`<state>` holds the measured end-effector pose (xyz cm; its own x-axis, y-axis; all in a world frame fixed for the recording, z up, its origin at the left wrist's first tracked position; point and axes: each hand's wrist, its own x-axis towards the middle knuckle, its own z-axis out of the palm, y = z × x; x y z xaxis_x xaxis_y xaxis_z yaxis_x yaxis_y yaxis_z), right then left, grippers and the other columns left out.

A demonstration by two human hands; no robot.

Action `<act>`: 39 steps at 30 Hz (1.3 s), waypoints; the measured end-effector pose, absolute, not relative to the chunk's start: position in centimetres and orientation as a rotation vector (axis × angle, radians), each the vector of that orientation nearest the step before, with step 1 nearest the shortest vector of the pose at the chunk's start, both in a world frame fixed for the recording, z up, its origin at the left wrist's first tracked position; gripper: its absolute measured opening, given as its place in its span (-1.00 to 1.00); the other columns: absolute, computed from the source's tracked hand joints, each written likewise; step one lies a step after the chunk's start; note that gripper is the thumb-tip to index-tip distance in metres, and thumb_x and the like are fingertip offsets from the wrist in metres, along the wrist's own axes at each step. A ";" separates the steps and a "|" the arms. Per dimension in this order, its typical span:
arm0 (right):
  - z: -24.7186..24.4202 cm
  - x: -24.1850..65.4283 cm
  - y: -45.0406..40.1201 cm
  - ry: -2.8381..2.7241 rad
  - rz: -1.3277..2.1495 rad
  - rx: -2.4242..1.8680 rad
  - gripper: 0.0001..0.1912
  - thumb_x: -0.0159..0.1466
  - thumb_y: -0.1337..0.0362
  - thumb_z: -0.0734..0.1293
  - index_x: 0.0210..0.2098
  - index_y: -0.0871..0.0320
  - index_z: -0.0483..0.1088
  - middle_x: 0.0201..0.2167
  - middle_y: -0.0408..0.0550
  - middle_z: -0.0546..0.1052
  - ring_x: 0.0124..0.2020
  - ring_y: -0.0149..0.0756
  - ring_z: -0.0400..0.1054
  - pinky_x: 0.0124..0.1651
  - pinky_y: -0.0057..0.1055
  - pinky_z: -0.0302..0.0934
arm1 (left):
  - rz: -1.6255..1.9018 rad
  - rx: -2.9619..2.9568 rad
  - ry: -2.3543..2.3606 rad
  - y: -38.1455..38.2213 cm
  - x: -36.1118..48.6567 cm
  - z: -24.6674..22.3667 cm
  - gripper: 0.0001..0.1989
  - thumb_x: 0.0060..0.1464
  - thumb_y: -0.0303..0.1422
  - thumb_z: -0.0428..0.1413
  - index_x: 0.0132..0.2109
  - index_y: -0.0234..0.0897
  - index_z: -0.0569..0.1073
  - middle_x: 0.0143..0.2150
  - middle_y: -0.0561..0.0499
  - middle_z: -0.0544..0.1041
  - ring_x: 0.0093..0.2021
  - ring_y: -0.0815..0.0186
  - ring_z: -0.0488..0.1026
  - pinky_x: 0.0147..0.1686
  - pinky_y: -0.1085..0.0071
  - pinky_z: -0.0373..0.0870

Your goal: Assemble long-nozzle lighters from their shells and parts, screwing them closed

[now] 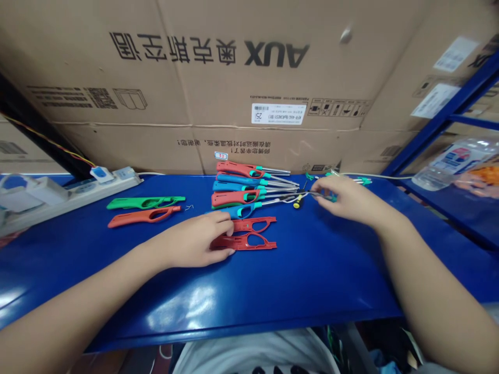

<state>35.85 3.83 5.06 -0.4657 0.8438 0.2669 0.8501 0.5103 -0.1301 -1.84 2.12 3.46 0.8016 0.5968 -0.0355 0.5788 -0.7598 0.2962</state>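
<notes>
Bends the left hand (205, 236) over the left ends of two red plastic half-shells (240, 242) with oval openings, lying one above the other at the centre of the frame on a glossy blue bench (296, 280). Sets that grip with thumb and fingers to either side of the lower shell, but cannot tell whether pinching or merely touching. Pinches with the grip of the right hand (339, 196), right of centre, a slim grey rod (317, 195) with a teal end. Has near those fingertips a small yellow plastic piece (297, 204) (exact join with the rod too blurred to tell). Has just above the half-shells a fan of red and blue plastic lighters (236, 197) with teal collars and silver metal tubes, pointing right. Leaves to the left of centre a green plastic handle (132, 203) just above an orange plastic handle (130, 219), with a white power strip (78, 197) farther left. Faces brown cardboard (218, 104) printed with upside-down lettering across the upper frame, with a clear plastic bottle (436, 169) at far right.
</notes>
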 end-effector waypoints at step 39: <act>3.5 30.9 2.0 -2.672 0.326 -1.130 -0.79 0.40 0.27 0.23 -0.11 0.15 0.48 -0.14 0.04 0.59 -0.16 -0.18 0.46 -0.07 -0.25 0.34 | 0.105 2.682 0.829 1.8 -1.5 3.2 -0.67 0.19 -0.05 0.16 -0.20 -0.24 0.41 -0.22 0.01 0.47 -0.30 0.27 0.42 -0.32 0.39 0.27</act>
